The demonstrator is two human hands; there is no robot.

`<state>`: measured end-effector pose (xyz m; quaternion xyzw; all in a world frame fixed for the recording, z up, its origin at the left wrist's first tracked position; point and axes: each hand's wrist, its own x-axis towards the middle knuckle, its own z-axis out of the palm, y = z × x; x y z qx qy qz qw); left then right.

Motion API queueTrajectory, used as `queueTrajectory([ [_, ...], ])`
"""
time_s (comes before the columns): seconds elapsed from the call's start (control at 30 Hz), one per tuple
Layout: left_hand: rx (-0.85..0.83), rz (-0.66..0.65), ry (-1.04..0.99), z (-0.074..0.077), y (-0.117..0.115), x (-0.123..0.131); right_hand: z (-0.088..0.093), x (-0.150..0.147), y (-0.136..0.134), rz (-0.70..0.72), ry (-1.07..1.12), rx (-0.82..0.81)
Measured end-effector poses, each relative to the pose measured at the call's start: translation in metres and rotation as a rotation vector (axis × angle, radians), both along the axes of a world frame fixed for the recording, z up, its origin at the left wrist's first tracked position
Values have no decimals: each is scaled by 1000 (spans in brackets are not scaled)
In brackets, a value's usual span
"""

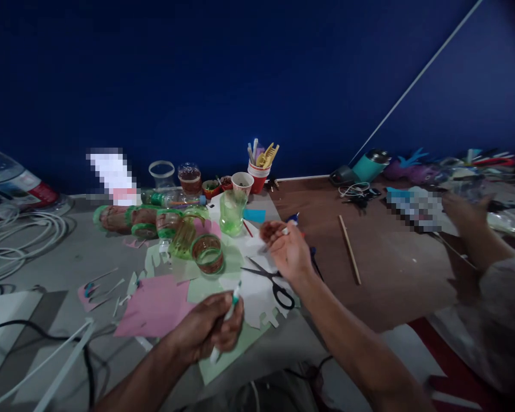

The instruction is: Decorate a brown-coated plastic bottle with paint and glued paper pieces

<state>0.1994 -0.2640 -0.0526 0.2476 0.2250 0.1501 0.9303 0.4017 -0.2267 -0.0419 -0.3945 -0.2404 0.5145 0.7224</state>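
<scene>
My left hand [225,329] is closed round a white marker pen with a green band [235,296], its narrow end pointing up and away. Higher and to the right, my right hand [289,249] has its fingers curled, palm partly up. A small white thing [285,230] shows at its thumb; its kind I cannot make out. Black-handled scissors [278,286] lie just below my right hand on white paper. Pink paper [154,306] and light green paper [236,357] lie near my left hand. Beyond stand a cut green plastic bottle [233,214] and a brown-banded clear cup [208,254].
Bottle pieces with green and brown wrapping [143,220] lie at left. Paper cups [258,176] hold utensils at the back. A wooden stick [349,250] and a teal flask [371,166] are to the right. Another person's hand [466,214] reaches in at far right. Coiled cable [30,237] lies left.
</scene>
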Motion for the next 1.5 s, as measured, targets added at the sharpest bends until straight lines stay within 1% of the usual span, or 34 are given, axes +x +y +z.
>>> queueTrajectory([
  [0.07,25,136,-40,1,6,2,-2,-7,-5,164,-77,-73],
  [0.1,50,172,-67,2,9,1,-3,-12,-9,244,-162,-84],
  [0.13,82,196,-81,4,11,1,-5,-16,-13,281,-280,-82],
  [0.17,113,208,-94,5,13,-1,-6,-19,-16,283,-436,-76],
  [0.2,141,213,-103,6,13,-4,-8,-20,-18,256,-611,-70],
  [0.3,196,206,-126,8,12,-12,-14,-11,-16,96,-1140,-34],
  [0.33,207,203,-135,8,11,-14,-15,-7,-14,42,-1270,-8],
  [0.4,222,204,-145,10,10,-17,-16,-3,-12,-42,-1430,75],
  [0.47,227,229,-147,11,10,-18,-14,-5,-16,-83,-1463,175],
  [0.53,223,289,-144,13,10,-18,-9,-11,-24,-61,-1421,322],
  [0.6,213,386,-143,16,10,-18,-4,-20,-34,-25,-1367,535],
  [0.67,205,482,-131,19,8,-17,0,-29,-43,6,-1351,757],
  [0.7,203,512,-122,21,7,-16,1,-32,-47,20,-1354,841],
  [0.73,200,521,-110,23,5,-14,2,-35,-51,25,-1357,896],
  [0.8,189,492,-80,26,1,-10,1,-38,-55,20,-1372,951],
  [0.87,183,449,-30,31,-4,-6,-3,-39,-57,1,-1399,966],
  [0.93,220,457,67,35,-10,-4,-8,-36,-58,13,-1421,962],
  [1.0,332,500,216,38,-15,-7,-12,-33,-57,31,-1386,932],
  [1.07,550,538,421,37,-20,-19,-12,-30,-56,45,-1296,904],
  [1.13,907,545,668,30,-22,-35,-8,-28,-56,64,-1173,877],
  [1.17,1108,523,757,24,-23,-44,-5,-28,-56,81,-1102,858],
  [1.23,1480,490,843,7,-21,-59,2,-30,-57,134,-962,790],
  [1.27,1615,484,879,-2,-18,-64,4,-32,-58,171,-909,748],
  [1.3,1707,420,913,-10,-16,-68,6,-33,-59,206,-871,714],
  [1.4,1888,333,1011,-31,-6,-67,7,-37,-60,249,-825,673],
  [1.43,1916,308,1043,-34,-3,-65,6,-38,-60,246,-819,670],
  [1.5,1939,269,1108,-37,2,-59,3,-40,-59,237,-828,650],
])
